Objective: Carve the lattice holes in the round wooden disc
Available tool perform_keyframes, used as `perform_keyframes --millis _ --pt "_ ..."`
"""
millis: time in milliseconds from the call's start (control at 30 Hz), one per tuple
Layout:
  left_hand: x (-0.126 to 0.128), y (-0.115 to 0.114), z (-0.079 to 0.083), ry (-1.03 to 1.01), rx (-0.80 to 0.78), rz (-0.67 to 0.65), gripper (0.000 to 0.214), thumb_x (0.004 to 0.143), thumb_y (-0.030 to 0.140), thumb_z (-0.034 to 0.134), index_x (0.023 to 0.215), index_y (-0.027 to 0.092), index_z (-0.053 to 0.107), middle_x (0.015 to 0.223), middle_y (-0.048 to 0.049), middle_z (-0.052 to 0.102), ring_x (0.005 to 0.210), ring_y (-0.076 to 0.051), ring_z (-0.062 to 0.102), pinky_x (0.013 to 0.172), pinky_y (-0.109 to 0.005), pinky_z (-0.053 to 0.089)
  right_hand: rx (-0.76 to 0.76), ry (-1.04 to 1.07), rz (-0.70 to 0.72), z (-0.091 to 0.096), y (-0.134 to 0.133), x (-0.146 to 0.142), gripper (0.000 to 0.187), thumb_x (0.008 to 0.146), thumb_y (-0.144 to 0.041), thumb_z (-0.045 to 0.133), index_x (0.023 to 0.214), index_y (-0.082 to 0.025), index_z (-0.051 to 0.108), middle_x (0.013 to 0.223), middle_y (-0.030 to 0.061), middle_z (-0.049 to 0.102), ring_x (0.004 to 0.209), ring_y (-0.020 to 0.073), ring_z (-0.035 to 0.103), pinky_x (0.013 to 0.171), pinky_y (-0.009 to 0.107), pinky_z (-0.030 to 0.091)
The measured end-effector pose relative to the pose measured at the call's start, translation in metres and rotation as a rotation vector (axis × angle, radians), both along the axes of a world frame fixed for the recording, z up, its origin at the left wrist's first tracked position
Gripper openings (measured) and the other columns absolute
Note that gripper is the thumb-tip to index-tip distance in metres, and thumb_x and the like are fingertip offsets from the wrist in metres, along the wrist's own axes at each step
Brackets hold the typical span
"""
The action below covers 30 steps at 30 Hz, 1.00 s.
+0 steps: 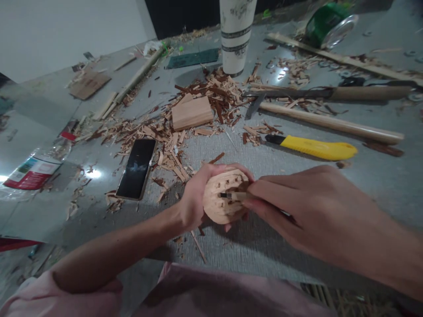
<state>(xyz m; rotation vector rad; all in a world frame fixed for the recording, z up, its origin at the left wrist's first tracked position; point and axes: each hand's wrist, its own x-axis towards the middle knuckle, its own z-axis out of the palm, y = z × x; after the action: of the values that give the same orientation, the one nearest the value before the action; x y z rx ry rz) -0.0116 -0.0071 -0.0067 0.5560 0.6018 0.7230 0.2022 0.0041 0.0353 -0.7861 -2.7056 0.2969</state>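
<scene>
My left hand [195, 189] is wrapped round a rounded pale wooden piece [216, 213], its fingers curling behind the far side. Several small dark notches are cut in rows across the face of the wood. Between the thumb and fingers of my right hand [297, 202] is a small carving tool [236, 196] with a short dark tip and a pale shaft. That tip lies against the notched face, near its middle. The rest of the tool is hidden inside my right hand.
Wood shavings surround a wooden block [192, 113]. A phone [136, 169] and a plastic bottle [36, 169] lie left. Rightward are a yellow utility knife [313, 147], a wooden rod [333, 123] and a green roll [327, 26]. A tall white cup [235, 53] stands behind.
</scene>
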Motion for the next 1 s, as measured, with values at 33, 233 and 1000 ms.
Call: perform_keyframes --millis 33,233,1000 --pt "-0.001 0.001 0.000 -0.005 -0.015 -0.015 0.049 0.089 0.057 0.051 0.108 0.015 0.069 0.075 -0.0049 0.065 0.053 -0.018 0.065 0.037 -0.023 0.052 0.022 0.005 0.010 -0.001 0.000 0.001 0.023 0.109 -0.025 0.051 0.087 -0.023 0.056 0.070 -0.0038 0.059 0.053 0.0163 0.050 0.057 0.038 0.022" --pt "-0.003 0.005 -0.002 -0.006 -0.118 -0.109 0.059 0.085 0.057 0.052 0.120 0.013 0.069 0.075 -0.0061 0.067 0.055 -0.022 0.069 0.035 -0.024 0.051 0.159 -0.020 0.068 -0.001 -0.002 0.003 0.015 0.103 -0.012 0.055 0.091 -0.021 0.058 0.074 -0.0015 0.061 0.057 0.0173 0.049 0.059 0.039 0.026" --pt "-0.004 0.008 0.003 0.025 0.060 0.009 0.052 0.090 0.060 0.054 0.110 0.014 0.069 0.087 -0.0098 0.071 0.066 -0.022 0.071 0.041 -0.024 0.053 -0.135 0.165 -0.147 0.004 0.007 0.002 0.029 0.107 -0.033 0.056 0.085 -0.022 0.070 0.066 -0.0014 0.064 0.055 0.0142 0.055 0.055 0.032 0.034"
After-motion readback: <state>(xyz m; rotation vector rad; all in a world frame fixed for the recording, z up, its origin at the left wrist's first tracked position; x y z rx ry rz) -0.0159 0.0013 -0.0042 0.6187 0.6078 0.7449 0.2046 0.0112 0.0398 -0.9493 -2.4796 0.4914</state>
